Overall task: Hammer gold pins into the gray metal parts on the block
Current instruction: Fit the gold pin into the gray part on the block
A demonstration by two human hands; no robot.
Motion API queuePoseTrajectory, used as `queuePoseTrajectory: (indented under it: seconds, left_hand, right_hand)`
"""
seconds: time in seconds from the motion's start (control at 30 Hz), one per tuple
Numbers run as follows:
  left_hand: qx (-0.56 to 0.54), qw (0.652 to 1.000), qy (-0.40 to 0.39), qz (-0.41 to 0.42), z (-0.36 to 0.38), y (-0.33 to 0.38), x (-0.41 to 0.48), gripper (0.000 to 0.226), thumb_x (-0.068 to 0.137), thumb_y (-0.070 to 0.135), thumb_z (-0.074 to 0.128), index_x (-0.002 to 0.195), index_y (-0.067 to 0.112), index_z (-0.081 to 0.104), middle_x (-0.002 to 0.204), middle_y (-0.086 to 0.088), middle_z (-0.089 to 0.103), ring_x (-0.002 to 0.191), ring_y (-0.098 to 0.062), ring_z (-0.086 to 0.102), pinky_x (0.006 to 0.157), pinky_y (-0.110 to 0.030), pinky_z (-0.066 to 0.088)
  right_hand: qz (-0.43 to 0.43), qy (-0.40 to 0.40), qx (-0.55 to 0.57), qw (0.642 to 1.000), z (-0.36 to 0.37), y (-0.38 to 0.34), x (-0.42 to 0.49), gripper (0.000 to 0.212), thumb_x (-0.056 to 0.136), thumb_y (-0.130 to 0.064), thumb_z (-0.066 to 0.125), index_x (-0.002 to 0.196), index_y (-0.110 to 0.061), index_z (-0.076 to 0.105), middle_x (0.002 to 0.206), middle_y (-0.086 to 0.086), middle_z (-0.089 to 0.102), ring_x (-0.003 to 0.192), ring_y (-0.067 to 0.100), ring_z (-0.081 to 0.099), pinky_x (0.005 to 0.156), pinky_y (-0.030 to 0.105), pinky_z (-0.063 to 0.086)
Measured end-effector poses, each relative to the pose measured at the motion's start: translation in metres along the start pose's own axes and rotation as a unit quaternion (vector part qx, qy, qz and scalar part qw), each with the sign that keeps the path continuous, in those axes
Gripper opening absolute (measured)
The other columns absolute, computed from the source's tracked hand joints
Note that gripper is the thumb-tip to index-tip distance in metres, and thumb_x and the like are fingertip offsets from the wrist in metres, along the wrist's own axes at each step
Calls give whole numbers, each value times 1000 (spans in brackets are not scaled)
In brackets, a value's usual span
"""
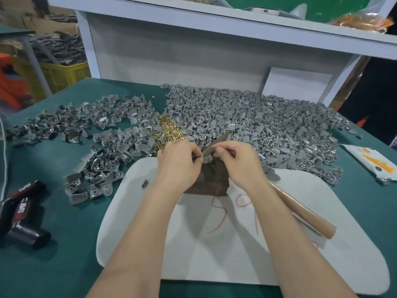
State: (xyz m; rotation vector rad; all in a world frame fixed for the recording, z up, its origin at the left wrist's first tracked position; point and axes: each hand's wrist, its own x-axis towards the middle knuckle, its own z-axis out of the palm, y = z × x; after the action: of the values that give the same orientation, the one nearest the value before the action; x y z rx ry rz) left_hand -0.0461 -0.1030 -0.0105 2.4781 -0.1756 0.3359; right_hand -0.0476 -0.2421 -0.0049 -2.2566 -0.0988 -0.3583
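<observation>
A dark brown block [211, 181] stands on a white mat [214, 244] in front of me. Both hands meet over its far top edge. My left hand [178, 163] pinches a small gray metal part [207, 159] on the block. My right hand [236, 160] has its fingers curled at the same part; what its fingertips hold is too small to make out. A gray blade-like piece [217, 143] sticks up between the hands. The hammer's wooden handle [300, 211] lies on the mat at the right. Gold pins [167, 130] lie heaped behind the hands.
A big heap of gray parts [257, 125] fills the back right of the green table [53, 254]; a looser spread of gray parts [96, 136] lies left. Black tape rolls [19, 214] sit at the left edge, a white packet [373, 162] at the right. A white shelf unit [193, 50] stands behind.
</observation>
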Motion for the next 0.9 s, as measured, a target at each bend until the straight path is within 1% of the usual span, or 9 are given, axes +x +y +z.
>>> queuePoseTrajectory:
  seconds: [0.07,0.23,0.3,0.4,0.5,0.6,0.7,0.73,0.9]
  left_hand:
    - [1,1000,1,1,0,0,0,8,89,27,60,89,28,67,100,8,64,108,-26,47,92,-38,34]
    - [6,1000,-3,9,-1,0,0,9,89,27,59,92,27,68,103,7,63,108,-26,48,92,-38,37]
    - [5,1000,-3,11,-1,0,0,10,88,26,59,92,26,68,104,6,63,108,-26,48,92,-37,37]
    - [9,1000,-4,10,-2,0,-1,10,89,26,59,93,27,68,104,6,63,109,-26,48,93,-37,37]
    - [10,1000,-5,8,-2,1,-1,10,89,27,59,94,27,68,104,7,63,109,-26,47,92,-37,36]
    - [10,1000,-7,7,-2,1,-1,10,90,27,58,94,26,67,105,6,63,109,-26,47,92,-37,35]
    - [11,1000,-6,5,-2,2,-1,11,90,27,58,95,26,68,105,6,63,109,-26,47,92,-37,35]
    - [10,1000,-5,5,-2,2,-1,11,90,26,58,94,26,68,105,6,63,109,-26,47,92,-37,35]
    - [8,1000,-9,4,-3,2,-2,12,90,25,58,95,25,68,106,5,63,108,-26,48,94,-39,39]
  right_hand:
    - [-4,6,3,1000,1,1,0,15,90,-11,59,95,-14,73,93,-1,70,91,16,64,90,38,49]
    - [-41,5,-18,999,9,2,-2,8,84,-14,67,89,-16,72,93,-1,60,88,15,62,89,33,49]
    - [-55,9,-36,998,11,2,-2,6,83,-14,68,88,-16,72,91,-3,56,85,12,60,86,26,48]
    - [-63,11,-62,996,14,2,-2,5,84,-15,67,87,-16,71,89,-5,53,79,6,53,77,14,41]
    - [-55,18,-61,996,16,2,-1,4,84,-14,66,84,-15,70,87,-6,52,74,3,50,71,10,37]
    - [-35,30,-50,998,17,1,0,5,83,-13,66,80,-14,70,80,-10,49,73,5,50,71,12,38]
    - [-22,39,-41,998,18,0,-1,6,83,-13,67,78,-13,71,79,-9,51,81,12,54,80,26,44]
    - [-20,40,-38,998,19,0,-1,6,83,-13,67,78,-13,71,81,-7,53,82,13,55,81,28,45]
    - [-18,34,-51,998,18,0,-1,7,84,-15,66,77,-14,68,84,-6,53,79,9,51,77,23,41]
